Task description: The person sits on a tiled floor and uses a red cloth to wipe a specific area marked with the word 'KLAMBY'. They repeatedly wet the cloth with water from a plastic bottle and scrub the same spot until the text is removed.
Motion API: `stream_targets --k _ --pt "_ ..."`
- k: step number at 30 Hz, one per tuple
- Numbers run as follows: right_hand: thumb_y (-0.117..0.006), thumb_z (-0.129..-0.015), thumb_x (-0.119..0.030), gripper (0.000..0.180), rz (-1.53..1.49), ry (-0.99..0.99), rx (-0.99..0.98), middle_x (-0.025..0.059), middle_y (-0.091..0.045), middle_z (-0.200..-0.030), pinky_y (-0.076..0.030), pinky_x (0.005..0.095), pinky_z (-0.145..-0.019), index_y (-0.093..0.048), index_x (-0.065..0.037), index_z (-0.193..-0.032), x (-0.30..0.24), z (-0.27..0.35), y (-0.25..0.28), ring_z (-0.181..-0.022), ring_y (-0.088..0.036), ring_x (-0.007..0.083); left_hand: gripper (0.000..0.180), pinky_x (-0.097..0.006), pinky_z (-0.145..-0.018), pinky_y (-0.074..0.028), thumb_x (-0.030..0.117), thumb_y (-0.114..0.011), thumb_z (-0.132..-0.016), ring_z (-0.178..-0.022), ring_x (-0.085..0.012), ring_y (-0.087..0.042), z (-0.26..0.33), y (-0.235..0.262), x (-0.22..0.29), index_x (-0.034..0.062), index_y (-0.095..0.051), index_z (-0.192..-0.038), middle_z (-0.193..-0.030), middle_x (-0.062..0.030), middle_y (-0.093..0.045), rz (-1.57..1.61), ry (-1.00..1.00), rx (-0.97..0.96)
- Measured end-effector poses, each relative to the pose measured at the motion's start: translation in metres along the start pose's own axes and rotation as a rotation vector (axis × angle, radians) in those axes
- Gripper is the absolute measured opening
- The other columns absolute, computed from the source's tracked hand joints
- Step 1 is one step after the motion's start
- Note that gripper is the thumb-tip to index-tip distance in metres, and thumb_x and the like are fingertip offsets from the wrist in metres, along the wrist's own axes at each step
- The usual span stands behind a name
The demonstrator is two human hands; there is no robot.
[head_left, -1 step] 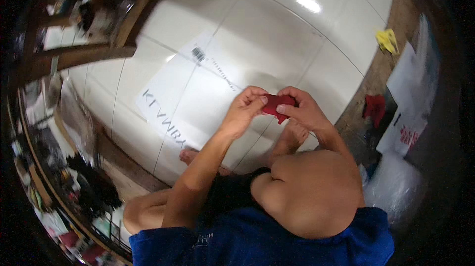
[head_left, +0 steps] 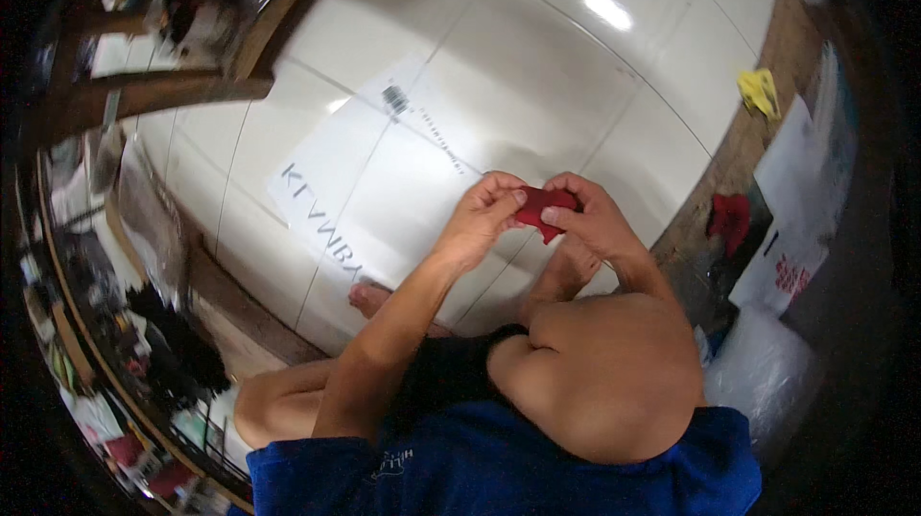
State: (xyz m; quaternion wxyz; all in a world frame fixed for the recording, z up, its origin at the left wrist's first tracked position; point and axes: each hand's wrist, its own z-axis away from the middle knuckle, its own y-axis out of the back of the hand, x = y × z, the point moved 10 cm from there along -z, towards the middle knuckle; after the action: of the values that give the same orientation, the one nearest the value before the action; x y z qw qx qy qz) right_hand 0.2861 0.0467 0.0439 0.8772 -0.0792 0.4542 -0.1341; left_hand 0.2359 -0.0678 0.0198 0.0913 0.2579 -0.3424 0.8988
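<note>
I sit on a white tiled floor (head_left: pixel 537 75) with my knees drawn up. Both hands meet in front of me on a small dark red folded piece (head_left: pixel 543 204), probably cloth or paper. My left hand (head_left: pixel 480 219) pinches its left edge with thumb and fingers. My right hand (head_left: pixel 593 219) grips its right side, thumb on top. The piece hangs a little above a large white sheet (head_left: pixel 384 171) with dark printed lettering that lies flat on the tiles.
A wooden chair or table frame (head_left: pixel 182 84) stands at the upper left. Cluttered shelves (head_left: pixel 106 343) run along the left. At the right lie a yellow scrap (head_left: pixel 760 89), a red cloth (head_left: pixel 731 219), white papers (head_left: pixel 796 219) and clear plastic wrap (head_left: pixel 767 372).
</note>
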Motion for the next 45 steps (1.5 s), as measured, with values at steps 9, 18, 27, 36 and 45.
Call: stream_targets --k 9,18,27,36,45 --pt "-0.068 -0.087 -0.009 0.02 -0.036 0.132 -0.112 0.0114 -0.061 -0.116 -0.051 0.0298 -0.086 -0.052 -0.004 -0.098 0.025 -0.01 -0.031 -0.104 -0.059 0.0164 0.008 -0.026 -0.07 -0.053 0.016 -0.057 -0.094 -0.081 -0.0106 -0.058 0.02 0.036 -0.062 0.0089 -0.055 -0.098 -0.101 -0.0025 -0.059 0.137 0.222 0.143" --pt "-0.068 -0.083 -0.008 0.019 0.515 0.067 0.027 0.011 -0.064 -0.098 -0.054 0.03 -0.069 -0.062 0.0 -0.1 0.008 -0.066 -0.021 -0.08 -0.064 0.0165 0.039 -0.042 -0.098 -0.043 0.005 -0.055 -0.083 -0.117 -0.0313 -0.052 0.031 0.089 0.085 -0.0002 -0.054 -0.121 -0.124 -0.0165 -0.056 -1.273 -0.709 0.492" --pt "-0.059 -0.084 -0.009 0.012 1.326 0.388 -0.189 0.0124 -0.057 -0.099 -0.05 0.0387 -0.082 -0.065 -0.007 -0.094 -0.026 -0.115 -0.081 -0.095 -0.058 0.0301 0.054 -0.05 -0.118 -0.015 0.012 -0.059 -0.086 -0.142 -0.0265 -0.026 -0.039 0.076 0.083 0.009 -0.044 -0.137 -0.149 -0.0081 -0.036 -2.082 -0.563 0.11" --pt "-0.06 -0.077 -0.009 0.009 1.7 0.513 -0.273 0.0093 -0.056 -0.096 -0.053 0.0352 -0.083 -0.063 -0.005 -0.085 0.003 -0.116 -0.107 -0.096 -0.056 0.0271 0.05 -0.051 -0.118 -0.014 0.016 -0.056 -0.089 -0.142 -0.0261 -0.025 -0.039 0.077 0.079 0.0103 -0.047 -0.138 -0.149 -0.0059 -0.037 -2.182 -0.552 0.166" --pt "-0.058 -0.077 -0.008 0.011 1.68 0.487 -0.429 0.0107 -0.056 -0.096 -0.052 0.0373 -0.082 -0.063 -0.004 -0.086 0.039 -0.067 -0.091 -0.091 -0.055 0.0278 0.053 -0.052 -0.118 -0.013 0.016 -0.056 -0.089 -0.143 -0.0264 -0.024 -0.041 0.076 0.08 0.012 -0.044 -0.141 -0.152 -0.0044 -0.034 -2.237 -0.454 0.172"
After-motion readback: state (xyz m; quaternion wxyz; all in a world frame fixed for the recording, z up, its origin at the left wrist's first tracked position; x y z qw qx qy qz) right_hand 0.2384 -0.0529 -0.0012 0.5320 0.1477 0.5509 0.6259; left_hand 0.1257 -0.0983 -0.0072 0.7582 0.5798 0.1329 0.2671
